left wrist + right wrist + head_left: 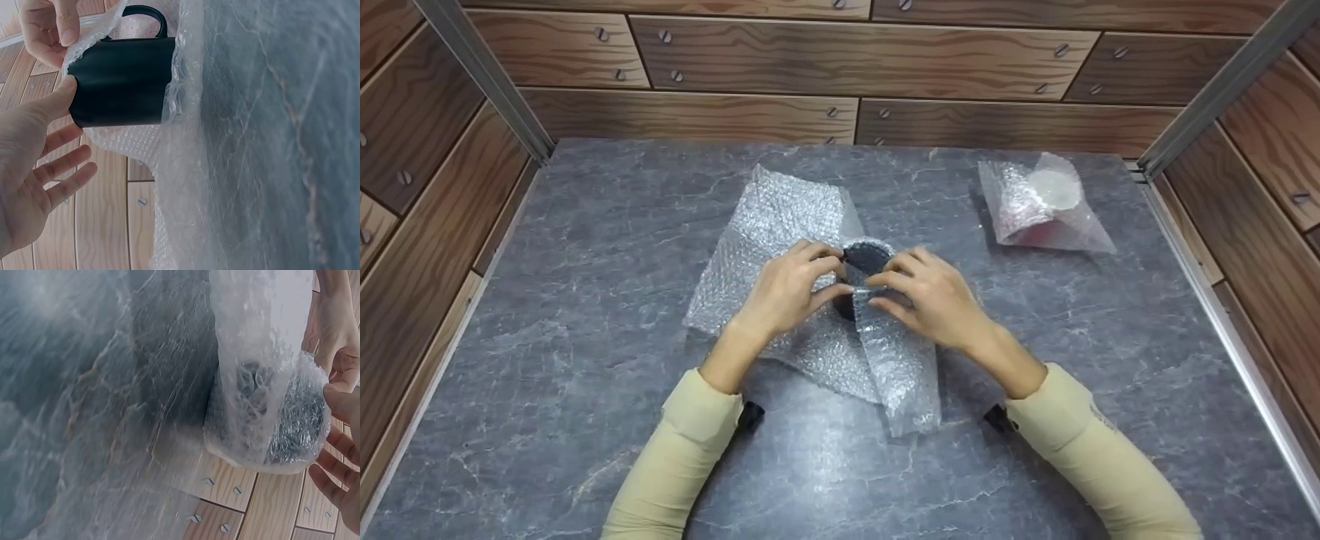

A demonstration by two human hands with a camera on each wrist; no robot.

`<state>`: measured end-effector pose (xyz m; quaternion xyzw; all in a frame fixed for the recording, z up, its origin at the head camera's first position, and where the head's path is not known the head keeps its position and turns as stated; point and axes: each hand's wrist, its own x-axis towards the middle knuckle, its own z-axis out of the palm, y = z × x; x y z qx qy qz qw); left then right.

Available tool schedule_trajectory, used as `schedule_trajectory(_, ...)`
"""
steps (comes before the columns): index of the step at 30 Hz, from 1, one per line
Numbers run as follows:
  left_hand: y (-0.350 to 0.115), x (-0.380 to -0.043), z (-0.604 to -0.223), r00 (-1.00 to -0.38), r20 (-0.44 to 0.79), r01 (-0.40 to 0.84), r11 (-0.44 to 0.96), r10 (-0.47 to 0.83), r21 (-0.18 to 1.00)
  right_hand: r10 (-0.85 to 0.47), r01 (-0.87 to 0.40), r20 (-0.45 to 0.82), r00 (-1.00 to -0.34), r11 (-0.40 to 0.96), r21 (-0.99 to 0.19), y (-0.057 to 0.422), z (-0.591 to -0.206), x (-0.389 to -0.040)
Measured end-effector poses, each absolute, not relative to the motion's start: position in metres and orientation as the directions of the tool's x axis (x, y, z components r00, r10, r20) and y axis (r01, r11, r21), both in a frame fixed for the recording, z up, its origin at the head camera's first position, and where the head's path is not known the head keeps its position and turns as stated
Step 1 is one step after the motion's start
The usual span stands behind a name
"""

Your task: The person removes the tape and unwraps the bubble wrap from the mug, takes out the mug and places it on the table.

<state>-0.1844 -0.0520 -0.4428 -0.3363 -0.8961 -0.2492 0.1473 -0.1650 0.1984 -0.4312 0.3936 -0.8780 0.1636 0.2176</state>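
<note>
A black mug [124, 84] with its handle showing is partly wrapped in a sheet of bubble wrap [791, 202] on the grey marbled table. In the head view the mug's open mouth [867, 257] shows between the two hands. My left hand [791, 289] holds the mug at its rim with thumb and forefinger, while its other fingers spread loosely. Across from it, my right hand [934, 296] pinches the edge of the bubble wrap beside the rim. Seen from the right wrist, the wrap covers that side of the mug.
At the back right of the table [607, 315] lies another bubble-wrapped item [1050, 206], reddish inside with a pale round top. Wood-patterned panels [862, 60] and metal rails [484, 75] border the table. A flap of wrap hangs toward the front.
</note>
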Motion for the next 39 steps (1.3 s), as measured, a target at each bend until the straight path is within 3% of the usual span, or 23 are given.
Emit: schedule_trajectory(39, -0.052, -0.185, -0.444, -0.726, 0.451, 0.678, 0.648, 0.519, 0.347, -0.620, -0.811, 0.651, -0.437, 0.584, 0.012, 0.194, -0.430, -0.168)
